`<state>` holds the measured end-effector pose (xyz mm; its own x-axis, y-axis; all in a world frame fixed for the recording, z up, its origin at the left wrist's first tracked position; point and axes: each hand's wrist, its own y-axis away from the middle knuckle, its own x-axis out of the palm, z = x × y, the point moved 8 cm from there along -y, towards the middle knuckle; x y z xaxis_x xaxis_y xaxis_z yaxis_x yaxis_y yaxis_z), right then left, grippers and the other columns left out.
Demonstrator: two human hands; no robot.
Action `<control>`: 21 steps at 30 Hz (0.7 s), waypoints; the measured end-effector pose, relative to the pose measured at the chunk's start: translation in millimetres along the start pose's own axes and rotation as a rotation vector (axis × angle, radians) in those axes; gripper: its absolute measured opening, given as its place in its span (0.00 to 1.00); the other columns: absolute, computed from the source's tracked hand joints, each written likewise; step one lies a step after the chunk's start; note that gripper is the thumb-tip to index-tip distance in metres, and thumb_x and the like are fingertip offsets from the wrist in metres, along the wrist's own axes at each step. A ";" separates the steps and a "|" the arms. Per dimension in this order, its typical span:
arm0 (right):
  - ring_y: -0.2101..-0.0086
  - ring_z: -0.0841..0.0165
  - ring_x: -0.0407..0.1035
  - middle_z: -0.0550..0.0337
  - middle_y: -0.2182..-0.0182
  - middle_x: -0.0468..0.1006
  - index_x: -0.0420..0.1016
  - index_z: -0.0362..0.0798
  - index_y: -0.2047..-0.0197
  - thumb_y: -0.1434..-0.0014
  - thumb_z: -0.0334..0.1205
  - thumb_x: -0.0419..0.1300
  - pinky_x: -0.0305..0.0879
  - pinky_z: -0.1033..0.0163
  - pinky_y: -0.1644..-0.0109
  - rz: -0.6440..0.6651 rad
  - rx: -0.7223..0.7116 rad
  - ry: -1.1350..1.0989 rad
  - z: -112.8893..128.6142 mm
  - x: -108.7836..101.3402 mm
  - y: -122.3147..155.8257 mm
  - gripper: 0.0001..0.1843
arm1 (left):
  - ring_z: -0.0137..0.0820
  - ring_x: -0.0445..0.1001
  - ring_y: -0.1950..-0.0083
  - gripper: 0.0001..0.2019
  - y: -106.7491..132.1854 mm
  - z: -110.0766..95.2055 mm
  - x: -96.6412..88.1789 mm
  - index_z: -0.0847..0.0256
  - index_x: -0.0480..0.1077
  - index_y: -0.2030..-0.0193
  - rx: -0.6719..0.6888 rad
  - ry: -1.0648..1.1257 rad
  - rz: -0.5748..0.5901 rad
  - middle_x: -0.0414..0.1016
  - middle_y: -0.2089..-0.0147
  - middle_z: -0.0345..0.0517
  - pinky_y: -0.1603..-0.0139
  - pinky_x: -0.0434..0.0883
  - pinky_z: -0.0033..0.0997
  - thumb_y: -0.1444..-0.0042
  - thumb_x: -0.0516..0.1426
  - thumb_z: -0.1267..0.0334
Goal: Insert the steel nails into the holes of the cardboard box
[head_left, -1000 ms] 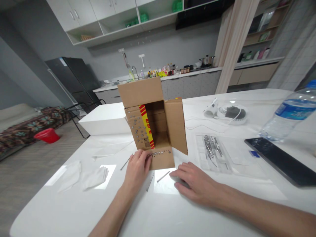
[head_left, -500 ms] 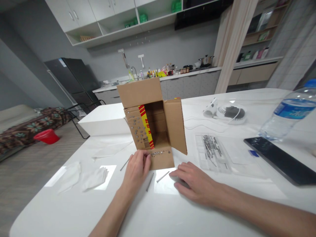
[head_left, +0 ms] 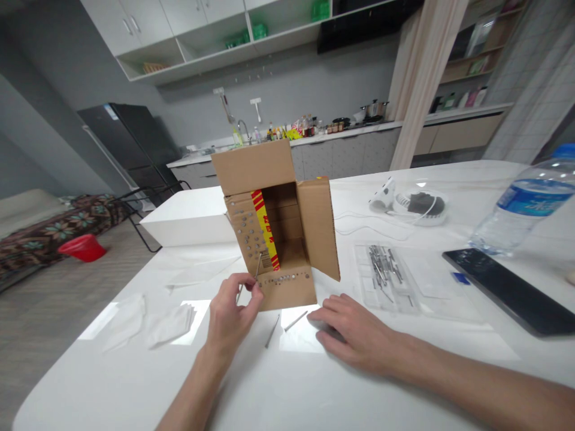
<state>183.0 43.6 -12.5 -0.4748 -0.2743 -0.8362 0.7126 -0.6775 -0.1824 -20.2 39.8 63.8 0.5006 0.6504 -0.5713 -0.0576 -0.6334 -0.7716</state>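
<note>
Pinched in the fingertips of my left hand (head_left: 236, 305) is a thin metal nail (head_left: 259, 263), its upper end beside the left flap of a cardboard box (head_left: 320, 227). Another thin metal length shows in the gap of that hand; whether it belongs to the same nail I cannot tell. Grey round dots cover the left flap, and a row of small round pieces lies along the front flap. My right hand (head_left: 353, 332) rests on the table, fingers loosely stretched and holding nothing. Near its fingertips lies one nail (head_left: 295, 321), and a second nail (head_left: 272, 331) lies left of that.
A clear plastic case (head_left: 386, 278) of nails lies right of the box, with a black phone (head_left: 507, 290) and a water bottle (head_left: 523, 203) beyond. White tissues (head_left: 171, 325) lie on the left. A white box (head_left: 188, 218) and a white device with a cable (head_left: 420, 206) stand farther back.
My left hand has drawn back left from the front flap and now holds a nail upward. The nail that lay left of that hand no longer shows there. My right hand stays put.
</note>
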 end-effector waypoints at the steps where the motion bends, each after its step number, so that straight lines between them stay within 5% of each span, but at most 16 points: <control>1: 0.61 0.63 0.67 0.56 0.64 0.74 0.74 0.47 0.54 0.34 0.36 0.55 0.58 0.56 0.54 -0.001 0.000 0.000 0.1 -0.3 -0.3 0.08 | 0.28 0.73 0.68 0.02 0.3 -0.2 1.4 0.57 0.68 0.62 0.003 0.003 0.014 0.76 0.68 0.37 0.65 0.72 0.26 0.41 0.57 0.68; 21: 0.60 0.62 0.67 0.56 0.64 0.74 0.74 0.47 0.54 0.35 0.35 0.55 0.58 0.56 0.54 -0.012 -0.002 0.002 -0.1 -0.1 -0.2 0.09 | 0.30 0.77 0.65 0.06 4.7 -17.5 20.5 0.56 0.69 0.60 0.090 0.113 0.196 0.79 0.64 0.41 0.61 0.73 0.31 0.39 0.53 0.70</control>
<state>182.9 43.9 -12.5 -0.4825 -0.2650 -0.8348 0.7077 -0.6795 -0.1933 4.9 42.8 53.4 0.5656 0.4644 -0.6815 -0.2371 -0.6999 -0.6737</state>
